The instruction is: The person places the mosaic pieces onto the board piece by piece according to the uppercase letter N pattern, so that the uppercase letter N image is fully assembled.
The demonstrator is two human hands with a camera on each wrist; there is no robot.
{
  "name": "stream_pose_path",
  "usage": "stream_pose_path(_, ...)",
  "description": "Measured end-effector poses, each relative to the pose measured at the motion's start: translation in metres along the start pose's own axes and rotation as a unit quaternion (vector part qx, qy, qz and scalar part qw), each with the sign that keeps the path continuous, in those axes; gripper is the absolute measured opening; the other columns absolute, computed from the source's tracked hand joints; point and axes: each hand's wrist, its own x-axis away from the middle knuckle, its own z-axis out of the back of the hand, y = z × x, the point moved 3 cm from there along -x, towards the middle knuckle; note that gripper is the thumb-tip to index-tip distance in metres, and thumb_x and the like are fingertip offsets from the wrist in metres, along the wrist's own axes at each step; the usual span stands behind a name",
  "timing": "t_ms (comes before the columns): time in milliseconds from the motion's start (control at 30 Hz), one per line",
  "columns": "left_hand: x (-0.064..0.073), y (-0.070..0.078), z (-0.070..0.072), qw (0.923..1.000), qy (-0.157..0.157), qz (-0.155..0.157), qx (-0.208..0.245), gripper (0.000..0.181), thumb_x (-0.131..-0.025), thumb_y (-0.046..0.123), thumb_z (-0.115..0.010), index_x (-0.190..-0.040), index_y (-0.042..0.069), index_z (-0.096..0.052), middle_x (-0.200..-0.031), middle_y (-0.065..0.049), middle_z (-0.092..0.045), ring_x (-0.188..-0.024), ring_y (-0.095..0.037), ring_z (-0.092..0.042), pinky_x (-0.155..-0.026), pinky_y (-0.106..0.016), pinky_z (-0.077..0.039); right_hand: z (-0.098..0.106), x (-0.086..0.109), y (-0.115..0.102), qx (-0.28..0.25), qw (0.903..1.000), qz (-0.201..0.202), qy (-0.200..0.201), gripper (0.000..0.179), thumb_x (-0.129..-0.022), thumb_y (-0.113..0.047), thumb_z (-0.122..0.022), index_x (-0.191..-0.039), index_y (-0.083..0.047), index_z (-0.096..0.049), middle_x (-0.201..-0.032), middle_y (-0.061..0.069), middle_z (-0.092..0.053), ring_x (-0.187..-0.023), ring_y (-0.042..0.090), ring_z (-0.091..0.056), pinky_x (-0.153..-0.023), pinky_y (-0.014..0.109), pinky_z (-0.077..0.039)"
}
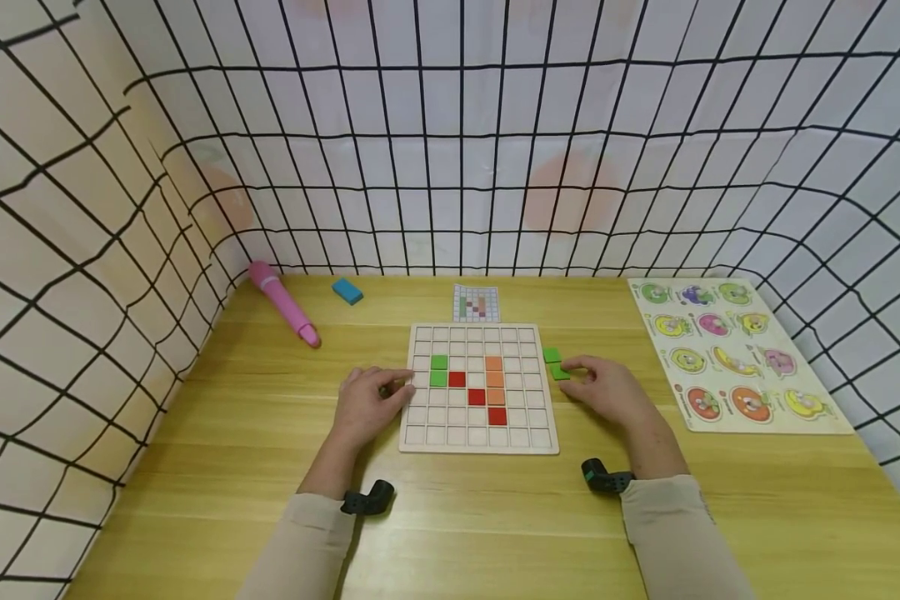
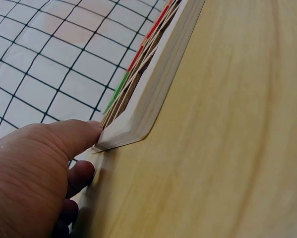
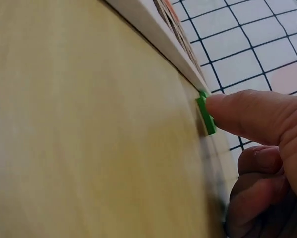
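A square wooden grid board [image 1: 457, 436] lies mid-table with green, red and orange tiles set in some cells. My left hand [image 1: 363, 406] is at its left edge, index finger and thumb touching the side; the left wrist view shows a digit against the board's corner [image 2: 131, 126]. Beyond the board's right edge, my right hand [image 1: 610, 390] pinches a green tile [image 1: 559, 372] between thumb and index finger. In the right wrist view, the thumb partly covers that tile [image 3: 206, 116]. Another green tile [image 1: 552, 355] lies just behind it.
A small printed pattern card [image 1: 476, 315] lies behind the board. To the back left are a pink toy microphone [image 1: 285, 304] and a blue block [image 1: 347, 291]. A fruit puzzle board [image 1: 735, 421] lies at the right. Grid-patterned cloth [image 1: 420, 167] walls in the table.
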Motion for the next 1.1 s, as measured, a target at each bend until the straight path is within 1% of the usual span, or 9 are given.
stream_pose_path(133,0.000,0.000,0.000,1.0000,0.001,0.001,0.002,0.029,-0.092,0.031,-0.075,-0.119,0.022,-0.077,-0.085,0.002,-0.066,-0.087,-0.019,-0.048,-0.089,-0.041,-0.033,0.003,0.001,0.003,0.001,1.0000,-0.002,-0.003,0.044,-0.093,-0.037,-0.072,-0.129,-0.012,-0.067,-0.082,0.005,-0.055,-0.071,0.020,-0.049,-0.066,0.033,-0.037)
stream_pose_path(367,0.000,-0.001,0.001,1.0000,0.004,0.000,0.001,0.029,-0.091,0.031,-0.076,-0.119,0.022,-0.077,-0.084,0.002,-0.066,-0.087,-0.019,-0.048,-0.088,-0.041,-0.033,0.004,0.000,0.010,-0.002,0.9999,-0.004,-0.014,0.053,-0.092,-0.039,-0.073,-0.136,-0.011,-0.061,-0.083,0.005,-0.053,-0.070,0.019,-0.047,-0.066,0.033,-0.036)
stream_pose_path(500,0.000,-0.001,0.000,1.0000,0.003,0.000,-0.001,0.029,-0.091,0.031,-0.076,-0.119,0.022,-0.077,-0.084,0.001,-0.066,-0.087,-0.019,-0.049,-0.089,-0.042,-0.034,0.003,-0.001,0.011,-0.002,0.9998,-0.007,-0.017,0.053,-0.093,-0.037,-0.073,-0.137,-0.011,-0.061,-0.083,0.005,-0.053,-0.069,0.020,-0.047,-0.066,0.033,-0.037)
stream_pose_path(800,-0.001,-0.001,-0.002,1.0000,0.004,-0.004,0.000,0.029,-0.092,0.030,-0.075,-0.119,0.022,-0.077,-0.084,0.002,-0.066,-0.086,-0.019,-0.048,-0.087,-0.041,-0.033,0.004,-0.003,0.011,-0.001,0.9997,-0.018,-0.019,0.053,-0.093,-0.039,-0.072,-0.138,-0.012,-0.061,-0.084,0.005,-0.053,-0.070,0.020,-0.047,-0.066,0.033,-0.037)
stream_pose_path(1100,0.000,0.000,-0.001,1.0000,0.004,-0.002,-0.002,0.029,-0.092,0.030,-0.076,-0.119,0.021,-0.077,-0.084,0.001,-0.066,-0.086,-0.019,-0.048,-0.087,-0.041,-0.033,0.004,-0.002,0.010,-0.008,0.9996,-0.019,-0.018,0.051,-0.094,-0.040,-0.072,-0.136,-0.012,-0.063,-0.085,0.005,-0.052,-0.072,0.020,-0.047,-0.066,0.033,-0.036)
